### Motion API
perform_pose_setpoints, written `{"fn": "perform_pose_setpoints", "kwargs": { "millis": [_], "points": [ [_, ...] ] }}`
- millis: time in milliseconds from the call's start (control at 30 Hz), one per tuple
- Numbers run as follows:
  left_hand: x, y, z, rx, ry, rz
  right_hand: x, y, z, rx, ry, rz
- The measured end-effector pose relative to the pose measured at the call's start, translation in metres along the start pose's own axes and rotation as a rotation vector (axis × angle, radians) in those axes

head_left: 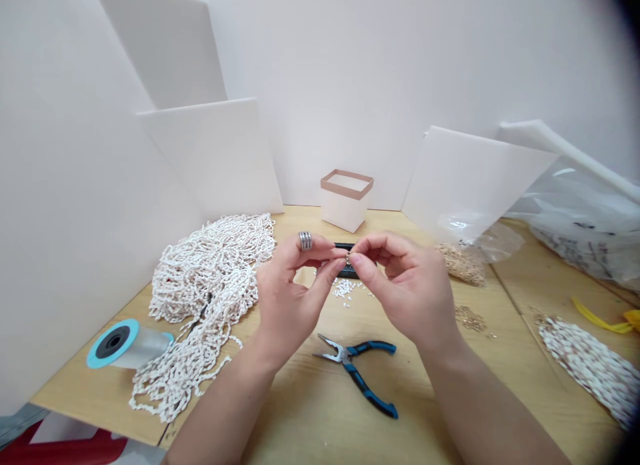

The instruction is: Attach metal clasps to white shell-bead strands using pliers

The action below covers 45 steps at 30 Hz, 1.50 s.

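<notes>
Bare forearms [493,401] come in from the bottom edge, reaching over the wooden table [290,431], and up at their ends it's all fingertip work. Left hand [290,295], with a banded ring [305,241] on one finger, pinches thumb against forefinger; right hand [413,288] meets it with a narrow pinch of its own, and between the two sits a small metal piece [349,259], held up just in front of a low black tray [350,274]. Tiny thing, that! I'd call it next to weightless, hard and stiff, probably slick enough to squirt away if squeezed off-centre; not fragile, though thin parts could bend. Best hold, I reckon, is by its outer edges, right on the tips, one side to each hand, just about as they have it. As for which way it points, the glint looks taller than wide, so its long axis seems to run roughly upright, but fingers cover much of it and I can't tell one end from the other. Below, well apart from both hands, pliers [345,355] lie open, nose to the left, handles splayed rightward, while loose white beads [344,288] scatter beside the tray.
</notes>
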<state>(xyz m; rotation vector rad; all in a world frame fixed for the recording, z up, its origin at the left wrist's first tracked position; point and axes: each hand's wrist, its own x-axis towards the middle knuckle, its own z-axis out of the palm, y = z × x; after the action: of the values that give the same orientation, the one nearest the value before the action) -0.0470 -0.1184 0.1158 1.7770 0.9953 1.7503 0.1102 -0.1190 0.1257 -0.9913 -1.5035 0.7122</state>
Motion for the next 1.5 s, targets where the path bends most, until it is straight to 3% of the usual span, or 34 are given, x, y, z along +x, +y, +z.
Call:
{"fn": "perform_pose_setpoints", "kwargs": {
  "millis": [167,533,667,867,1100,1200,1300,1467,1500],
  "points": [
    [-0.002,0.001,0.001,0.025,0.036,-0.008,-0.001,0.000,0.002,-0.082,0.025,-0.133],
    [-0.003,-0.001,0.001,0.108,0.048,0.119,-0.002,-0.001,0.006,-0.307,0.138,-0.413],
    [-0.004,0.000,0.003,0.102,0.068,0.114,-0.002,0.001,0.007,-0.319,0.154,-0.410],
    [-0.001,0.002,0.000,-0.026,0.031,-0.035,-0.002,-0.003,0.004,-0.310,0.167,-0.381],
    [0.002,0.004,-0.001,-0.074,0.033,-0.091,-0.001,-0.002,0.000,-0.086,0.056,-0.276],
    [0.002,0.004,0.000,-0.083,0.030,-0.080,0.002,-0.003,-0.008,-0.119,0.041,-0.250],
    [0.003,0.002,0.000,-0.048,0.056,-0.020,0.006,0.004,-0.015,-0.239,-0.100,-0.134],
    [0.004,-0.004,0.001,0.038,0.077,0.012,-0.009,0.059,0.009,-0.423,-0.741,0.116],
    [0.005,-0.005,0.001,0.040,0.069,0.002,-0.015,0.073,0.019,-0.462,-0.772,0.141]
  ]
}}
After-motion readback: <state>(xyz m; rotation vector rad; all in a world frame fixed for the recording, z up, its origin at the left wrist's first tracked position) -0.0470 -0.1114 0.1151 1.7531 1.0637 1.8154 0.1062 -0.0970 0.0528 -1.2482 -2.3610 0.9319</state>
